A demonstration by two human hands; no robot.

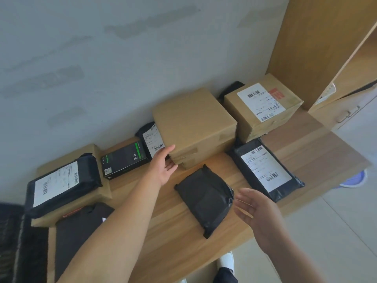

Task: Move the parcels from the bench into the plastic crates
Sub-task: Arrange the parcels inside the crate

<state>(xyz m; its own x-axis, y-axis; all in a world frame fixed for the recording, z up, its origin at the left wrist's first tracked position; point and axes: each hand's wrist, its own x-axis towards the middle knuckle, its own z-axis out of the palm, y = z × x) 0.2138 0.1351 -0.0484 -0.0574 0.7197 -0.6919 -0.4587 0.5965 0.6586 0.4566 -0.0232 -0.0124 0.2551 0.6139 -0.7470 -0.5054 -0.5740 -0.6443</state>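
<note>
Brown cardboard dominates the middle of the wooden counter (204, 252): a plain cardboard box (193, 123) sits there, sealed with brown tape, and our left hand (163, 168) is at its near-left corner. The fingers (168, 150) lie straight against the box's side with the thumb low by its bottom edge; this grip is flat and open, touching the box rather than curling round it. Our right hand (257, 207) hangs above the counter's front edge, palm turned inward, fingers loosely spread, holding nothing and touching nothing we can see.

Behind and to the right of the plain box stands a second cardboard box (263, 107) bearing a white shipping label and a red sticker. In front of it lies a black poly mailer (265, 168) with a white barcode label, flat on the counter. Between our two hands lies an unlabelled black bag parcel (206, 199), wrinkled, near the front edge. Just left of the plain box, a black wrapped parcel (151, 137) with a label leans by the wall, and beside it lies a black retail box (124, 160) with green print. Further left, a labelled black mailer (63, 182) rests on top of a flat cardboard parcel (89, 154), and a dark flat packet (79, 231) lies in front of them. We see no crate clearly.
</note>
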